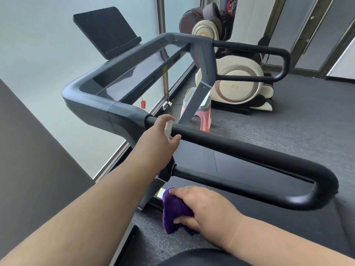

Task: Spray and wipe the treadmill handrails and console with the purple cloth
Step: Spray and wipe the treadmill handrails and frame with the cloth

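Observation:
My left hand (pixel 157 138) grips a small white spray bottle (pixel 168 129), held right against the near black padded handrail (pixel 240 148) where it joins the grey frame. Lower down, my right hand (pixel 207 208) clutches a bunched purple cloth (pixel 173 210) below the handrail's lower bar. The grey console (pixel 119 81) stretches across the middle, with a dark tilted screen (pixel 107 29) above it. A second black handrail (pixel 269 52) loops out on the far side.
A cream and brown massage chair (pixel 236 79) stands behind the treadmill on grey carpet. A pink stool (pixel 205 114) sits under the far upright. A frosted glass wall runs along the left, and a red tag (pixel 143 104) hangs below the console.

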Demonstrator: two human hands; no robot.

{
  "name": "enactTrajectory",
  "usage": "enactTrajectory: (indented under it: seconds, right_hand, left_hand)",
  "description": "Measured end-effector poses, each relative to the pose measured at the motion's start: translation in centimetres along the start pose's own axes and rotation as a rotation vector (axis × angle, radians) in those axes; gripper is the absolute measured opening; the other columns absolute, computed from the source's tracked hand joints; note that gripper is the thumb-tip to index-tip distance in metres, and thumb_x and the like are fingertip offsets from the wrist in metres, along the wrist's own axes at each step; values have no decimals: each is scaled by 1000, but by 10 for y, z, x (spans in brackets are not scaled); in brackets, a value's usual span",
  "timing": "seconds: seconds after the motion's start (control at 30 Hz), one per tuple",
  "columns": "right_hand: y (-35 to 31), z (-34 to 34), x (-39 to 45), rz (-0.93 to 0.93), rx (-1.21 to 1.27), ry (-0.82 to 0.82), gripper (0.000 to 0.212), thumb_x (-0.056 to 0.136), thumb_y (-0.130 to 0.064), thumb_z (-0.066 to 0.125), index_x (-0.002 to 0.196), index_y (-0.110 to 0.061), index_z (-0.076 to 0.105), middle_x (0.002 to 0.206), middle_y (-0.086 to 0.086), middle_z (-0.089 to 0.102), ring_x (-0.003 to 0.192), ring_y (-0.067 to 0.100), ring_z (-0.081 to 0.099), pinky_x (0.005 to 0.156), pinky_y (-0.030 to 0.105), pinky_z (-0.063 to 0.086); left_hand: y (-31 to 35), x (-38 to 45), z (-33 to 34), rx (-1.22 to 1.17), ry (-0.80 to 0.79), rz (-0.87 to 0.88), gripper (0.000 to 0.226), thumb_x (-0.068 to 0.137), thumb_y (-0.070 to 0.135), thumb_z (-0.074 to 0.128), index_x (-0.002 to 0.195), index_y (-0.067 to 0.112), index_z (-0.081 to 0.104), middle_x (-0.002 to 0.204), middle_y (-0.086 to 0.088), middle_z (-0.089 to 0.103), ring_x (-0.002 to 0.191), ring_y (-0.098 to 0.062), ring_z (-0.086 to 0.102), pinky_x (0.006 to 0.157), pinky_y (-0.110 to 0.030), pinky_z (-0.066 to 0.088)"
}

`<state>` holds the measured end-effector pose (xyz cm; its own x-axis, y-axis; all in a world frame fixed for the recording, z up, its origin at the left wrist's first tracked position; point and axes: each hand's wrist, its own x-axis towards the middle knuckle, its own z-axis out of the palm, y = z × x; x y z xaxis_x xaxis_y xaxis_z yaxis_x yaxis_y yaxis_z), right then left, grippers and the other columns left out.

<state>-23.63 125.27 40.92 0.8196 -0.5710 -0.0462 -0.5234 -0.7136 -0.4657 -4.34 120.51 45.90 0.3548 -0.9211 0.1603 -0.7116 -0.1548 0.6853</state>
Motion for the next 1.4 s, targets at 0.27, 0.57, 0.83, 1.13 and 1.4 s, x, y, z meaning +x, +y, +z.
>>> enactTrajectory:
  seconds: [0.27,0.57,0.83,1.13,1.4]
  right_hand:
    - [7,-11,-12,52,11,-5,64,90,-56,60,147,-38,34,140,-10,50,128,14,46,107,34,35]
    - [34,-21,-54,155,153,276,65,82,-73,54,138,-40,47,126,-17,59,115,3,53,99,10,31]
    - [62,-44,-99,148,166,303,68,80,-80,50,132,-36,54,119,-16,62,108,3,56,96,10,34]
    - [95,-71,-146,73,148,287,72,80,-79,49,134,-32,54,118,-13,63,111,6,57,99,20,41]
    - [132,-87,-191,-8,163,340,66,81,-78,51,134,-39,51,116,-20,61,109,0,56,96,17,41]
  left_hand:
    - [13,-7,4,31,-9,-10,38,88,50,64,115,51,37,71,28,64,65,14,56,48,-19,35]
    - [52,-37,33,98,-107,167,44,89,45,66,123,49,38,74,17,61,61,3,54,53,-16,36]
    - [88,-48,65,174,-49,154,40,91,43,65,116,48,35,65,20,49,57,5,48,49,-13,27]
    - [140,-80,100,192,-75,195,41,91,45,62,122,50,36,69,23,50,63,9,49,54,-11,29]
    - [179,-105,136,228,-63,180,37,92,44,60,119,51,37,73,27,44,63,12,45,53,-7,24]
